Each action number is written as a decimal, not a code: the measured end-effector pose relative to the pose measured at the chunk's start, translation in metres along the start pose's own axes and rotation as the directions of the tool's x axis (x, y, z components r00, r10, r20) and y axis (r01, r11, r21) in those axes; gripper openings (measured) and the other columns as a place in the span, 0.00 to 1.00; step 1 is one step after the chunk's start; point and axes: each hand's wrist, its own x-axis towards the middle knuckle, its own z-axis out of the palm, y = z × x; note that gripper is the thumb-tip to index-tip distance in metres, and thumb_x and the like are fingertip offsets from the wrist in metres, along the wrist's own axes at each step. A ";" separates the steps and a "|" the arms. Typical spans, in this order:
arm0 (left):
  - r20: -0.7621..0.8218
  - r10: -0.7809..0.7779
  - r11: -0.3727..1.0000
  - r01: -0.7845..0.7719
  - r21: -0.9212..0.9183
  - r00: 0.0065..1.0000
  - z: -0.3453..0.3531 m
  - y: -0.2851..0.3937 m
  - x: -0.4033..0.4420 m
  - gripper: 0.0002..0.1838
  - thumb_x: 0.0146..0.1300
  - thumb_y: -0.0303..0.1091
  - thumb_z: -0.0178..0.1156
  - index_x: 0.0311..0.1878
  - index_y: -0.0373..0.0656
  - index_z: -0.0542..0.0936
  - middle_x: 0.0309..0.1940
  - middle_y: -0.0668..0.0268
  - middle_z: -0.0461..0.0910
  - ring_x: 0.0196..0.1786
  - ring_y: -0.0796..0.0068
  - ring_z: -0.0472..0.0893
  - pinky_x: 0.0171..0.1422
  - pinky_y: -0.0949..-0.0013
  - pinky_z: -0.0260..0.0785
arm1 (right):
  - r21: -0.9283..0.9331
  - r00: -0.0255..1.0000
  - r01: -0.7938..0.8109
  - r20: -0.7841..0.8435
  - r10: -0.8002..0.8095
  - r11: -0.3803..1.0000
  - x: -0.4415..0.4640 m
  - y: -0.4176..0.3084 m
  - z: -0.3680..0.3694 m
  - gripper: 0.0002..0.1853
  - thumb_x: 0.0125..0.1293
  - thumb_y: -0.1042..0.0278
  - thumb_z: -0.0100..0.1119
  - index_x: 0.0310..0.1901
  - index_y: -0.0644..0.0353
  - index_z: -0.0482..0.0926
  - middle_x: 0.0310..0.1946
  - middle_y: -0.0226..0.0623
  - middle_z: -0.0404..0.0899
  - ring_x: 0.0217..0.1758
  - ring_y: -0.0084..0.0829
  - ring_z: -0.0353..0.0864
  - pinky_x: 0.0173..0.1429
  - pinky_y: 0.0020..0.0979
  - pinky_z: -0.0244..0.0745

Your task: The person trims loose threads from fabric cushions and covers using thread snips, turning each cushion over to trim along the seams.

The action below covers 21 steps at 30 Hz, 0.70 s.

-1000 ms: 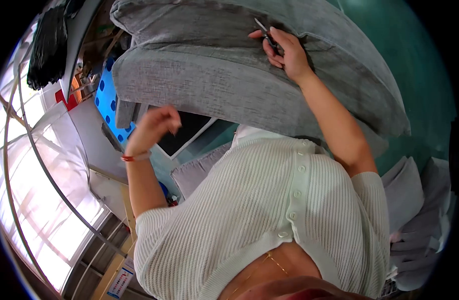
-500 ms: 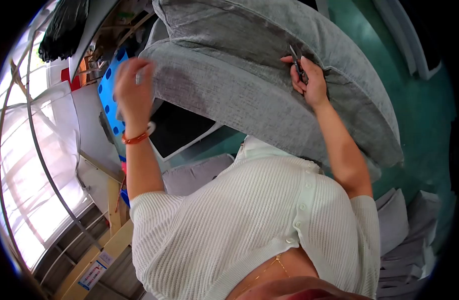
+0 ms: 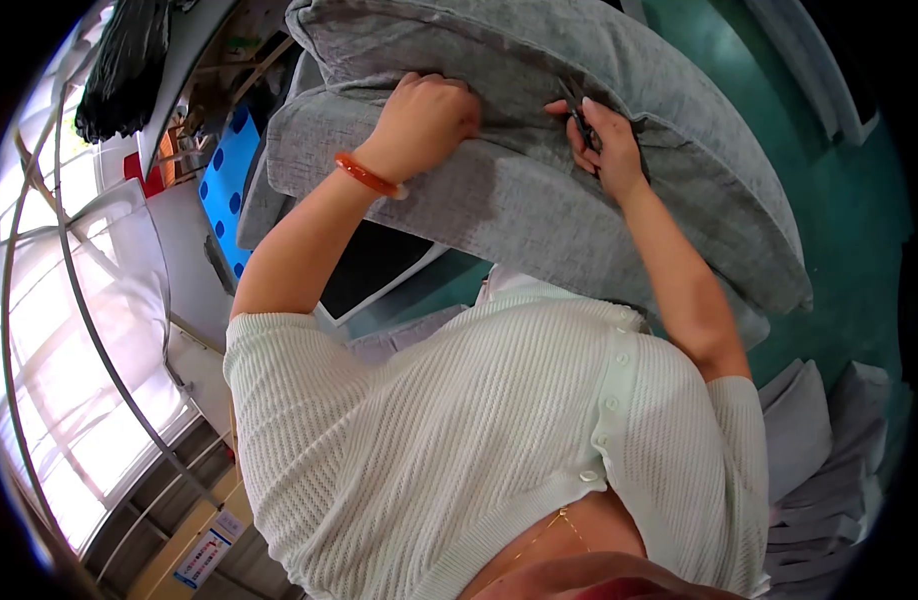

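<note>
Left hand (image 3: 424,120) has swung over onto the grey upholstered cushion (image 3: 539,210), which lies across the front of the person's body (image 3: 489,410); its fingers are curled, tips hidden, so I cannot tell whether they pinch it. Right hand (image 3: 616,152) has its fingers clamped on black scissors (image 3: 579,118). Best keep the cushion's surface taut and the scissors clear of skin. Beyond, the blue polka-dot panel (image 3: 224,182), overlapped 0.5 s ago, shows free of that hand.

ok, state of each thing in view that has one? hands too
Left hand: curled at the grey fabric, fingertips hidden
Right hand: closed around the scissors
Scissors: held, blades pointing away from the person; open or shut unclear
Grey fabric: creased
Orange bangle: worn on left wrist
Cardigan: buttoned
</note>
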 end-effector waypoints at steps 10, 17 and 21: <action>-0.475 -0.448 0.884 0.296 -0.362 0.758 -0.034 -0.007 -0.051 0.03 0.54 0.27 0.57 0.32 0.39 0.76 0.28 0.59 0.76 0.33 0.58 0.74 0.37 0.62 0.65 | 0.045 1.000 -0.017 0.011 0.016 0.999 0.000 0.000 0.001 0.21 0.70 0.55 0.40 0.45 0.64 0.77 0.17 0.24 0.63 0.13 0.14 0.53 0.17 0.18 0.50; -0.095 -0.151 0.976 0.133 -0.174 0.984 -0.023 0.001 -0.022 0.10 0.51 0.33 0.63 0.37 0.40 0.82 0.33 0.61 0.80 0.36 0.63 0.78 0.43 0.66 0.69 | -0.062 0.999 0.005 0.036 -0.003 0.998 -0.001 0.001 0.003 0.21 0.70 0.56 0.38 0.46 0.65 0.76 0.18 0.23 0.64 0.15 0.13 0.54 0.19 0.17 0.51; 0.058 -0.112 0.964 0.123 -0.235 0.992 -0.018 -0.012 -0.011 0.09 0.49 0.35 0.63 0.33 0.43 0.83 0.32 0.62 0.80 0.37 0.62 0.79 0.43 0.65 0.69 | -0.341 0.993 0.103 0.083 -0.079 0.934 -0.002 -0.001 0.014 0.17 0.67 0.58 0.48 0.45 0.63 0.78 0.24 0.27 0.74 0.23 0.16 0.67 0.28 0.20 0.63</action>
